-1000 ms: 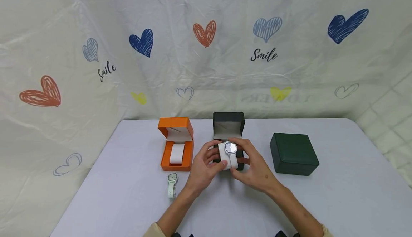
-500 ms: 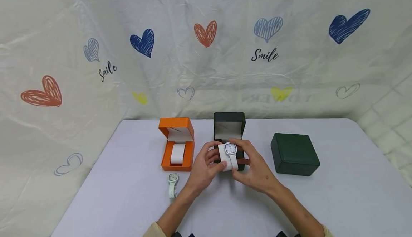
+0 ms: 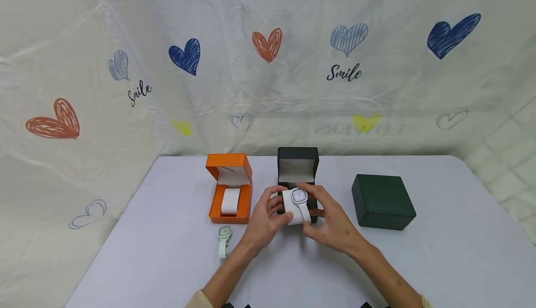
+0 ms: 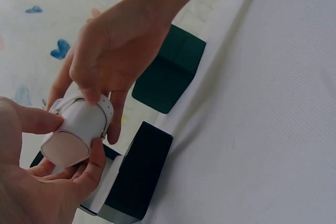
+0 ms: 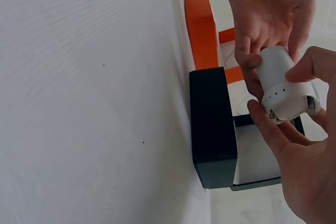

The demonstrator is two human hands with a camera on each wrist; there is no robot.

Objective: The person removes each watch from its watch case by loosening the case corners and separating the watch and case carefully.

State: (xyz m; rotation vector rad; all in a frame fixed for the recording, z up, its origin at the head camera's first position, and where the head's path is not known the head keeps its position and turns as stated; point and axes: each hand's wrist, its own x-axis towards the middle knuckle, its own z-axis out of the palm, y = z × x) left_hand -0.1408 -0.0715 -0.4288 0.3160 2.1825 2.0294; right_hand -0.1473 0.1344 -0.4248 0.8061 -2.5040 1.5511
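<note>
Between both hands a white watch pillow is held up in front of the open black watch box. A white watch with a squarish face wraps round the pillow's right end. My left hand grips the pillow's left part, thumb in front and fingers behind. With thumb and fingers my right hand pinches the watch on the pillow, from above and below. In the left wrist view the strap circles the pillow; the right wrist view shows strap holes along the band.
Left of the black box stands an open orange watch box with a white pillow inside. A pale green watch lies in front of it. A closed dark green box sits at the right of the white table.
Both hands, the pillow and the watch have come slightly nearer the table's front, and the watch has tilted a little more. The boxes and the green watch stay put.
</note>
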